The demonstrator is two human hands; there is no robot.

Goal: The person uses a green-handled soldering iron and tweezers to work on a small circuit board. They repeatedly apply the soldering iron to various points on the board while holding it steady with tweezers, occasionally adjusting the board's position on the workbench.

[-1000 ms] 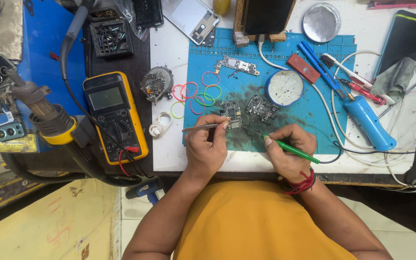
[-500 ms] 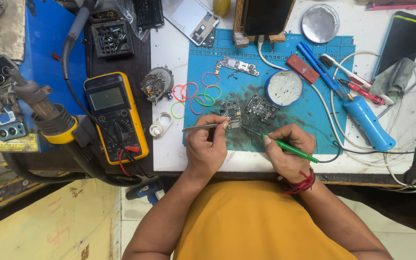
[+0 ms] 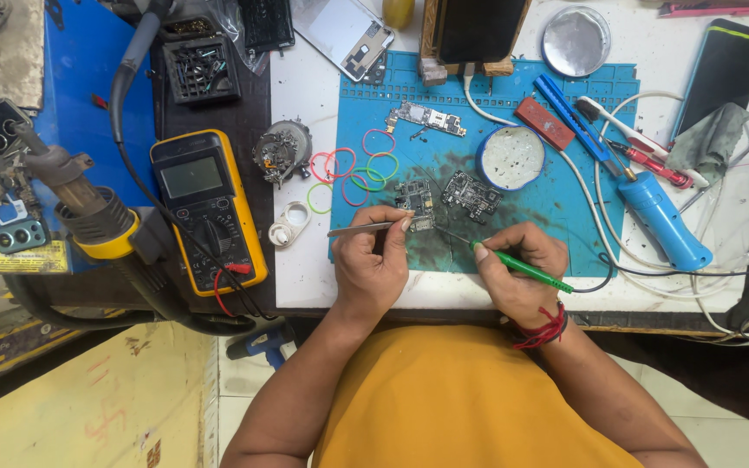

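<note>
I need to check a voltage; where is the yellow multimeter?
In the head view, the yellow multimeter lies left of the blue mat, beside the hot-air handle.

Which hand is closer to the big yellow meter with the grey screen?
Left. The left hand, holding thin metal tweezers, sits just right of the yellow multimeter. The right hand, gripping a green-handled tool, is farther right.

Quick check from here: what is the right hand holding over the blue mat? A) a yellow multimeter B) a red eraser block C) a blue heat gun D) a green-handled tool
D: the right hand grips a green-handled tool like a pen, its thin tip reaching toward the small circuit board.
</note>
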